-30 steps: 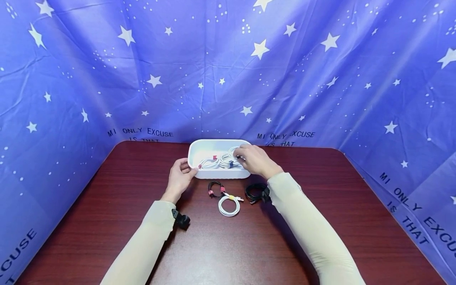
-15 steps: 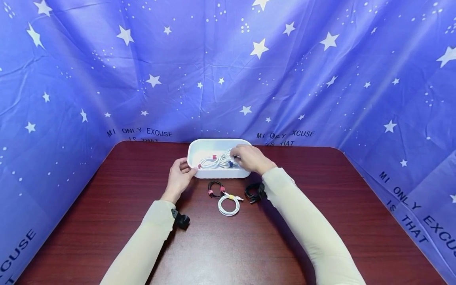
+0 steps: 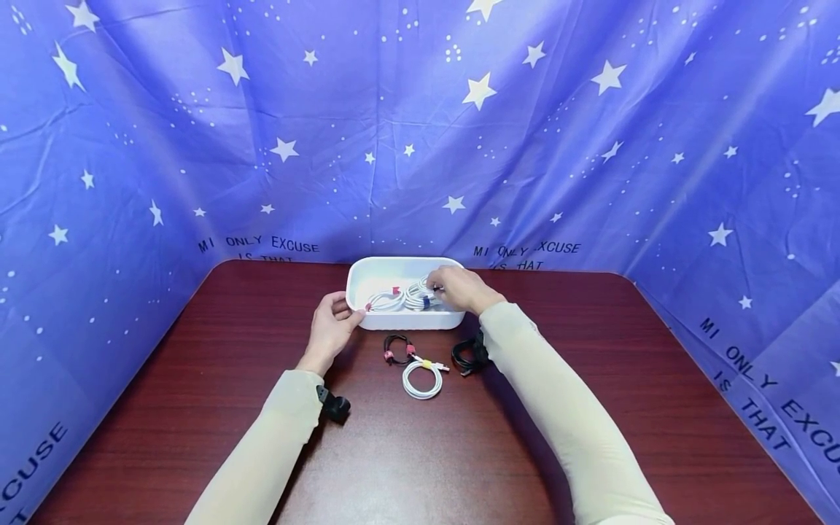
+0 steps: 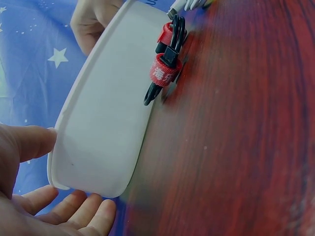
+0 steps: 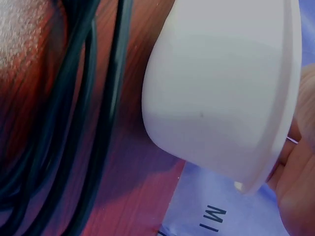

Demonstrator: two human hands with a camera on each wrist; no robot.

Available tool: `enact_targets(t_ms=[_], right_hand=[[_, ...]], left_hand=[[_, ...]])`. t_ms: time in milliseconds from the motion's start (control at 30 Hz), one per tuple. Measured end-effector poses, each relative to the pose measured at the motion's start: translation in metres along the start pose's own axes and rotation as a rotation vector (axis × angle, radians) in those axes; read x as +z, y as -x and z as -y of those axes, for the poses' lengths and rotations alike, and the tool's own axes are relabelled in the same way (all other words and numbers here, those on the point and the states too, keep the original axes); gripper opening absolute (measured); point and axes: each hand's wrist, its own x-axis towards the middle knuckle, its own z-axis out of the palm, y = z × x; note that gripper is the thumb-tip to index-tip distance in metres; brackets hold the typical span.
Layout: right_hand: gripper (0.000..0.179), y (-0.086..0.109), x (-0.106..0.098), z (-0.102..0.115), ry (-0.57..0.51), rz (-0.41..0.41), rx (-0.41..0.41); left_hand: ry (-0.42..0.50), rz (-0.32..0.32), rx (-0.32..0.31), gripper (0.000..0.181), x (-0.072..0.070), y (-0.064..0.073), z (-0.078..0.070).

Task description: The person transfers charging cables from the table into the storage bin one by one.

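A white oblong plastic box (image 3: 413, 321) stands at the back of the table. My left hand (image 3: 329, 328) holds its left end, thumb at the rim and fingers around the corner, as the left wrist view shows. Inside lie coiled white cables: one with red ties (image 3: 396, 290), another with a dark blue tie (image 3: 426, 301). My right hand (image 3: 462, 286) reaches over the right end of the box. Its fingers pinch down at a white cable coil (image 3: 422, 282), with the fingertips partly hidden. In the right wrist view the box wall (image 5: 221, 98) covers most of that hand.
Before the box, on the dark red wooden table (image 3: 394, 452), lie a small black cable with red ties (image 4: 165, 71), a white cable coil with a yellow tie (image 3: 427, 364) and a black cable coil (image 5: 110, 113). A blue star-patterned curtain (image 3: 394, 109) hangs behind.
My right forearm has swung a little to the left, while the fingers stay inside the box at the white coil. The left hand and the box have stayed in place.
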Motion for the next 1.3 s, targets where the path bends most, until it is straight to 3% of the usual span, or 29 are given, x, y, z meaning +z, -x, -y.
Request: enact_targets(t_ms=[700,1300], right_hand=[[0.011,-0.012,0.005,0.002,0.041,0.093,-0.019],[0.023,-0.010,0.004,0.005,0.048,0.104,0.008]], left_hand=[[0.025,-0.014,0.011,0.056,0.000,0.000,0.001],[0.022,-0.007,0.011,0.056,-0.001,0.001,0.000]])
